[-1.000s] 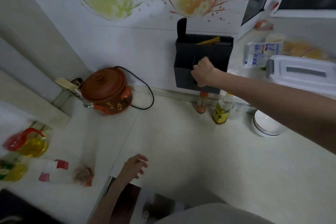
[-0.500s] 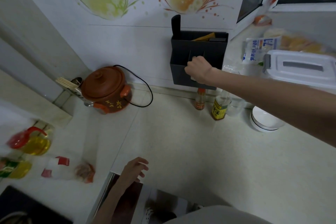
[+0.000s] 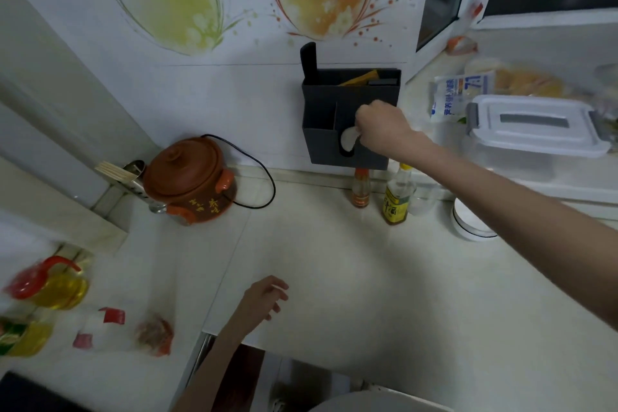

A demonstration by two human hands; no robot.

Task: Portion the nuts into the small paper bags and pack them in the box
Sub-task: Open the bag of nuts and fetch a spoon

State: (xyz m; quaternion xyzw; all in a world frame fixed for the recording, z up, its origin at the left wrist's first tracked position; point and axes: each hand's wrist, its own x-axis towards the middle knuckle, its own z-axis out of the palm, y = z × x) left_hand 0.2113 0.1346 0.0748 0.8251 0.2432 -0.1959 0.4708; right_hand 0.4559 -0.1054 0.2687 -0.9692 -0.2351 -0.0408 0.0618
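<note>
Your right arm stretches forward from the right edge of the view, bare, nearly straight, wrist level. Your right hand [image 3: 379, 130] has its fingers curled, knuckles up, pinching something pale and thin at the fingertips. Your left forearm rises from the bottom edge. Your left hand [image 3: 264, 296] sits low and near you, palm down, fingers loosely curled and holding nothing.

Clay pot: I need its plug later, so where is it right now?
The clay pot stands at the back left of the counter against the wall, beside the chopstick holder, left of the black wall box.
</note>
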